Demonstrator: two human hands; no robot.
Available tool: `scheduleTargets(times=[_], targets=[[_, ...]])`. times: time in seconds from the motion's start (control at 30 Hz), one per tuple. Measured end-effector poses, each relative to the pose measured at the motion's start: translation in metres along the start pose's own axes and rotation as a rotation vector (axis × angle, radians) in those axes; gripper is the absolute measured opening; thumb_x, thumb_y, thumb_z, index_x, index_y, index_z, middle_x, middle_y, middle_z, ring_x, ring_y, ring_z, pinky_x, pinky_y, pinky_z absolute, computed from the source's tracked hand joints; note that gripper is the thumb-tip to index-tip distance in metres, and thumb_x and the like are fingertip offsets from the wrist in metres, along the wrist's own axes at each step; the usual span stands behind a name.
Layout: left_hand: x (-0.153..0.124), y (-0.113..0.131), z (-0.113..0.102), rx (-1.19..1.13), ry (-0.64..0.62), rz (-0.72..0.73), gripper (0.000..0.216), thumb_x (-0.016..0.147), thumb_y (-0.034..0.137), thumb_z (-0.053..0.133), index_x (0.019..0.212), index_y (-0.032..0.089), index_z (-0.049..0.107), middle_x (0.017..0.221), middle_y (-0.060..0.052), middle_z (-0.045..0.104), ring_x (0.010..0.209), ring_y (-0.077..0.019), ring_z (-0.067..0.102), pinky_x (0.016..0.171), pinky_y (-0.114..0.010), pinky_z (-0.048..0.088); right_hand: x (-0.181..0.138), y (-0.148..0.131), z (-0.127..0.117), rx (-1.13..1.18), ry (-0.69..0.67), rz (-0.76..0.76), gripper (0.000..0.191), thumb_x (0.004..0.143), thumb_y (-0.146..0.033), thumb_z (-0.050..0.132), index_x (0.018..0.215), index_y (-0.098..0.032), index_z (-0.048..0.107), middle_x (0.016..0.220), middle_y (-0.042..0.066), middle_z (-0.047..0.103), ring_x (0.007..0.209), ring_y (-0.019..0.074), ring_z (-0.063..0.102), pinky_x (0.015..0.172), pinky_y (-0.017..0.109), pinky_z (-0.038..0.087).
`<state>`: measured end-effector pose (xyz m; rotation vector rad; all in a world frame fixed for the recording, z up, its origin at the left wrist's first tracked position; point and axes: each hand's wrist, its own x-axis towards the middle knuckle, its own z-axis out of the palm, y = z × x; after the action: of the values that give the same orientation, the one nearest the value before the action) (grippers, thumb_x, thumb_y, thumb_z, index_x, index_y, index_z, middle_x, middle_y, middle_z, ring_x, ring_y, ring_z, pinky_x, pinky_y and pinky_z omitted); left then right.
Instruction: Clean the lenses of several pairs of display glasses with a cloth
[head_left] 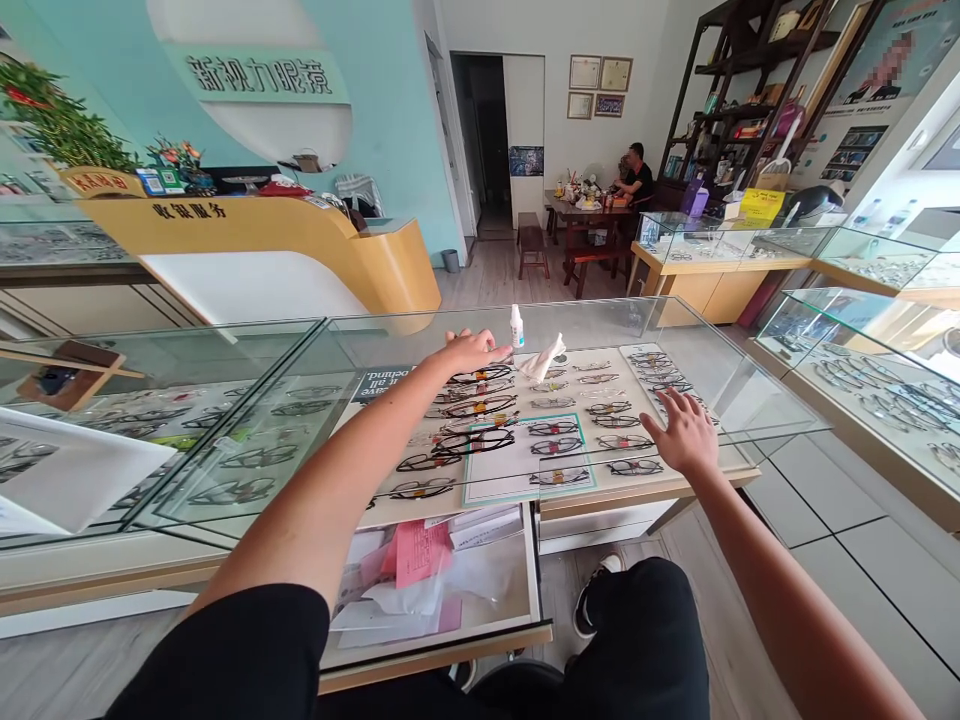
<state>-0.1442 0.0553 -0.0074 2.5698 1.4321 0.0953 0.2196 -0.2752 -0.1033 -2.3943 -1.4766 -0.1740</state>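
Observation:
My left hand (pixel 472 350) stretches far across the glass top of a display case (pixel 300 420), fingers extended toward a small white spray bottle (pixel 517 327) that stands upright just past the fingertips. A crumpled white cloth (pixel 545 360) lies on the glass to the right of the bottle. My right hand (pixel 684 432) rests flat on the glass nearer the front right corner, fingers spread, holding nothing. Under the glass lie rows of eyeglass frames (pixel 480 410) on a white tray.
An open drawer (pixel 442 590) with papers and a pink slip sticks out below the case. More glass cases (pixel 862 370) stand to the right, a yellow reception counter (pixel 262 240) at the back left. A person sits at a far table (pixel 592 215).

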Motion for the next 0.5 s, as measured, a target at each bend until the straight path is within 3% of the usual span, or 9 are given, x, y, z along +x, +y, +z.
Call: scheduleTargets(times=[0.13, 0.23, 0.37, 0.5], targets=[[0.0049, -0.0022, 0.0042, 0.025, 0.026, 0.001, 0.048, 0.102, 0.070, 0.051, 0.120, 0.029, 0.069, 0.109, -0.013, 0.083, 0.140, -0.0445, 0.060, 0.119, -0.060, 0.037, -0.0001, 0.0000, 0.0006, 0.002, 0.003, -0.005, 0.074, 0.116, -0.065, 0.043, 0.172, -0.019, 0.061, 0.186, 0.014, 0.055, 0.174, 0.0398, 0.044, 0.140, 0.058, 0.039], [0.0077, -0.0048, 0.0063, 0.033, 0.035, 0.022, 0.032, 0.094, 0.048, 0.061, 0.119, 0.030, 0.068, 0.108, -0.011, 0.083, 0.142, -0.0437, 0.058, 0.117, -0.059, 0.037, 0.0001, -0.0006, 0.0005, 0.001, -0.002, -0.004, 0.075, 0.116, -0.065, 0.043, 0.173, -0.019, 0.061, 0.186, 0.014, 0.054, 0.174, 0.0397, 0.044, 0.141, 0.058, 0.038], [0.0058, -0.0074, 0.0060, 0.039, 0.048, 0.082, 0.047, 0.076, 0.031, 0.071, 0.123, 0.031, 0.068, 0.113, -0.009, 0.086, 0.143, -0.0424, 0.058, 0.118, -0.059, 0.035, 0.0004, -0.0013, 0.0002, -0.005, 0.003, -0.001, 0.073, 0.117, -0.065, 0.044, 0.172, -0.020, 0.061, 0.185, 0.015, 0.055, 0.173, 0.0394, 0.044, 0.140, 0.059, 0.039], [0.0030, -0.0082, 0.0054, 0.046, 0.063, 0.125, 0.049, 0.074, 0.026, 0.070, 0.123, 0.030, 0.067, 0.117, -0.008, 0.087, 0.141, -0.0387, 0.062, 0.120, -0.058, 0.033, 0.0007, -0.0015, 0.0003, -0.004, 0.000, 0.001, 0.073, 0.117, -0.063, 0.045, 0.172, -0.018, 0.062, 0.186, 0.016, 0.055, 0.174, 0.0401, 0.044, 0.141, 0.059, 0.038]])
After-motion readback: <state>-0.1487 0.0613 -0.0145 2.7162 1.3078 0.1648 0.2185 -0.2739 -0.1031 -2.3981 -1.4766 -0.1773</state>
